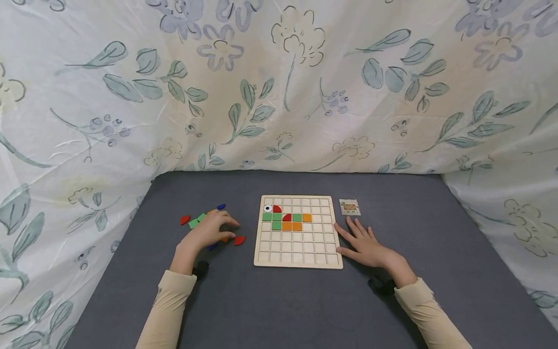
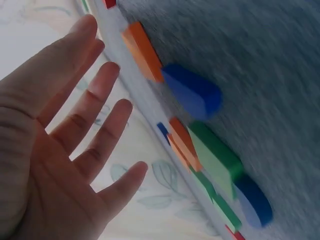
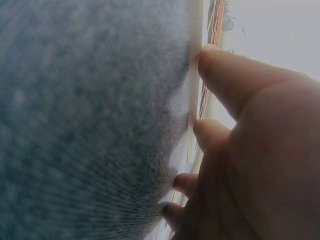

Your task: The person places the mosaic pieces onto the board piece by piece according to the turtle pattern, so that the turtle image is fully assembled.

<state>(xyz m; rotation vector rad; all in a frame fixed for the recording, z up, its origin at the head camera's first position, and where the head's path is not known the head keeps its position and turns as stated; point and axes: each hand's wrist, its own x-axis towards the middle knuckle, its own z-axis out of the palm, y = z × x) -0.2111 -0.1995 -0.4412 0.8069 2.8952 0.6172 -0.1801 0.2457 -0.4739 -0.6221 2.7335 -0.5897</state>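
Observation:
A wooden grid board (image 1: pixel 298 247) lies on the table, with green, orange and red pieces and an eye piece (image 1: pixel 268 209) set in its upper-left cells. My left hand (image 1: pixel 208 230) hovers over a loose group of coloured pieces left of the board, holding nothing. In the left wrist view its fingers are spread and relaxed, near an orange piece (image 2: pixel 142 51), a blue piece (image 2: pixel 192 92) and a green piece (image 2: pixel 215 155). With fingers spread, my right hand (image 1: pixel 364 246) touches the board's right edge (image 3: pixel 194 90) with its thumb and index fingertip.
A small picture card (image 1: pixel 350 207) lies right of the board's upper corner. Red quarter-round pieces (image 1: pixel 240 240) lie at the loose group's outer sides. The grey table (image 1: pixel 301 310) ends at a floral cloth (image 1: pixel 301 135) hanging behind it.

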